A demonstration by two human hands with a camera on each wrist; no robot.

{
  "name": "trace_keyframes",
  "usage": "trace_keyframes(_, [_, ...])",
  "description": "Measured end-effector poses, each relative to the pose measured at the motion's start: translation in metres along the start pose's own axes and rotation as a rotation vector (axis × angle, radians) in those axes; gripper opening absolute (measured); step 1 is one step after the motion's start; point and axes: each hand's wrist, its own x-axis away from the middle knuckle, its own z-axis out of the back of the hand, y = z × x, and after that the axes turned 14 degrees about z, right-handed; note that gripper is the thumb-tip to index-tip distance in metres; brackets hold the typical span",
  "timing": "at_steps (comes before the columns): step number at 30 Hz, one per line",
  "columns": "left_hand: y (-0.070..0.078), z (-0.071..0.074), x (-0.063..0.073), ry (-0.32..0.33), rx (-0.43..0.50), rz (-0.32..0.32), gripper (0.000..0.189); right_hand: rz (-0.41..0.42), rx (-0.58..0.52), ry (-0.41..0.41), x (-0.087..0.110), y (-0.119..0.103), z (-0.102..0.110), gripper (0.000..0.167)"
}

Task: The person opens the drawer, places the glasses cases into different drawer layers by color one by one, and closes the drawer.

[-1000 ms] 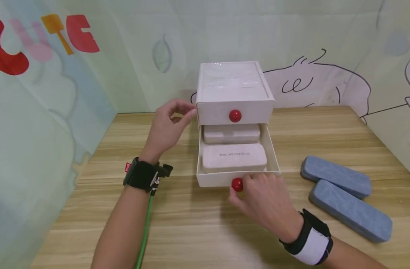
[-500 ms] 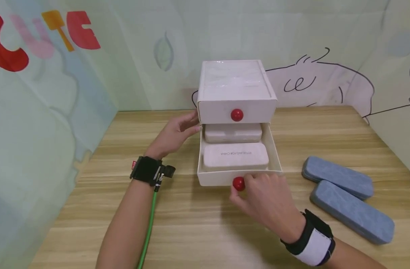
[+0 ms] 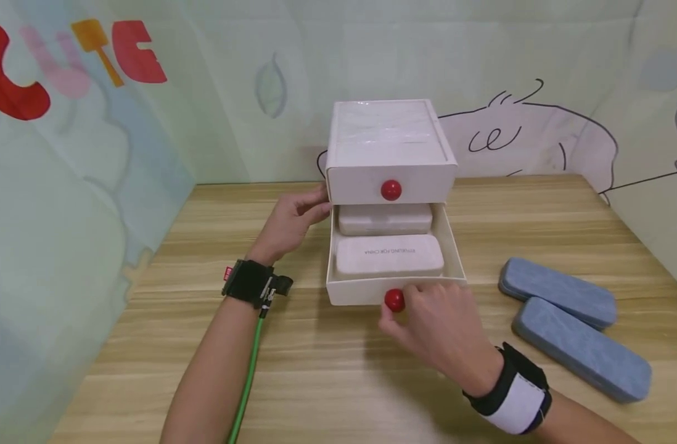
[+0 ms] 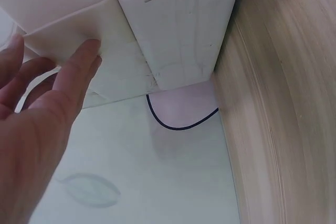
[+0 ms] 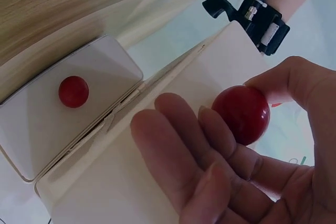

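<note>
A white drawer box (image 3: 387, 132) with two tiers stands towards the back of the table. Its lower drawer (image 3: 355, 292) is pulled out, and two white oblong cases lie inside: a front case (image 3: 390, 262) with printed lettering and a rear case (image 3: 385, 220) partly under the upper tier. My right hand (image 3: 441, 330) pinches the red round knob (image 5: 242, 115) of this drawer between thumb and index finger. Extended fingers of my left hand (image 3: 290, 225) touch the left side of the box; the left wrist view shows the fingertips (image 4: 90, 46) against its white wall.
Two blue oblong cases (image 3: 582, 348) lie to the right on the wood-grain table (image 3: 316, 382), one overlapping the other in view. The upper drawer (image 3: 355, 185) is closed. A printed cloth (image 3: 222, 92) hangs behind and at both sides. A green cable (image 3: 248, 376) runs along the left forearm.
My left hand has come down and reached farther back along the box's left side, its fingers now partly hidden behind it. The right hand stays on the knob; the drawer has barely moved.
</note>
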Motion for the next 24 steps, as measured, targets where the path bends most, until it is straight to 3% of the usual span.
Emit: trace_keyframes(24, [0.002, -0.001, 0.002, -0.003, 0.016, 0.009, 0.040, -0.008, 0.008, 0.000, -0.005, 0.015, -0.010, 0.042])
